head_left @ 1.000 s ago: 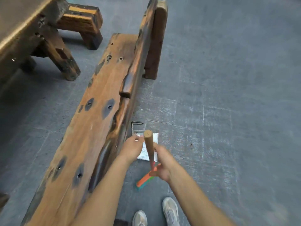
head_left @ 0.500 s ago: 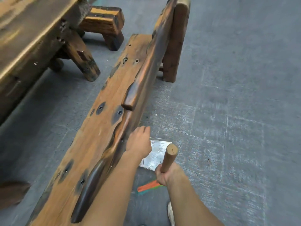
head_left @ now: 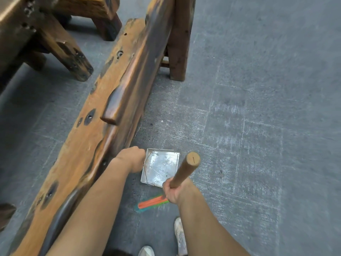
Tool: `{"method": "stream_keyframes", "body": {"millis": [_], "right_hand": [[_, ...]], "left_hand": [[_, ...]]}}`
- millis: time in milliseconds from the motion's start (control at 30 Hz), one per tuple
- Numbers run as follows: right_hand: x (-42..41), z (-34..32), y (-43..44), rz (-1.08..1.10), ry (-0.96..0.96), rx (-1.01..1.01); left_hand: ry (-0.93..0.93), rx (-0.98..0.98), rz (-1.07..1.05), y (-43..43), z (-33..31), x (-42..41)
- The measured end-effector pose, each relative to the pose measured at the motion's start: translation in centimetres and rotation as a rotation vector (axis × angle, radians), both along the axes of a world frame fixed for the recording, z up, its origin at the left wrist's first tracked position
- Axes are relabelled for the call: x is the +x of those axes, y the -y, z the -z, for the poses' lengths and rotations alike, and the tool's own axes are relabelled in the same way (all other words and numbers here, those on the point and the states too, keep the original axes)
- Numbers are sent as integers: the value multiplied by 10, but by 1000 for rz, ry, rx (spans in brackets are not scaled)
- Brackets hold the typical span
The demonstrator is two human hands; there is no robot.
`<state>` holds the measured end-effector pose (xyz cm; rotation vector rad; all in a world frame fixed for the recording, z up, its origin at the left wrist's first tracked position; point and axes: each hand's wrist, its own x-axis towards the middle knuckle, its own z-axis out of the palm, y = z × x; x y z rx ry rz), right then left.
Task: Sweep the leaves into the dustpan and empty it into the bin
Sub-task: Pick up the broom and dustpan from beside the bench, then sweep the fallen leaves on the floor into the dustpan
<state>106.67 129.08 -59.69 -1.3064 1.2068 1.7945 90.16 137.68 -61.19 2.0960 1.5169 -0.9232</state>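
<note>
Dustpan (head_left: 160, 167) square scuffed metal | left hand (head_left: 132, 160) fisted at its edge | right hand (head_left: 174, 192) clenching round wooden broom handle (head_left: 184, 169)

Soft even daylight, slight motion blur

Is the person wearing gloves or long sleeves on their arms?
No. Both the left hand and the right hand are bare, with no gloves. Both forearms are bare as well, with no sleeves, watch or bracelet in view. The only clothing that shows is a pair of light, worn-looking shoes at the bottom of the picture.
</note>
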Motion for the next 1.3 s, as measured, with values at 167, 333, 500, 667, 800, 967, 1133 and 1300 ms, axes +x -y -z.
{"method": "stream_keyframes", "body": {"millis": [167, 333, 500, 667, 800, 967, 1133, 1300], "right_hand": [[40, 2, 26, -50, -11, 108], [84, -14, 58, -294, 207, 263], [120, -53, 70, -614, 577, 383], [155, -149, 87, -671, 903, 539], [174, -218, 104, -695, 1031, 647], [156, -373, 120, -689, 1150, 890], [128, -497, 135, -609, 1065, 1161], [101, -574, 163, -679, 1069, 1344]], "left_hand": [[238, 5, -49, -5, -29, 26], [466, 58, -158, -6, -84, 55], [649, 209, -335, -12, -154, 64], [786, 520, -321, 12, -292, 65], [848, 679, -296, 42, -380, 69], [981, 866, -303, 109, -552, 47], [1034, 1082, -326, 186, -677, 34], [1007, 1315, -355, 244, -747, 23]]}}
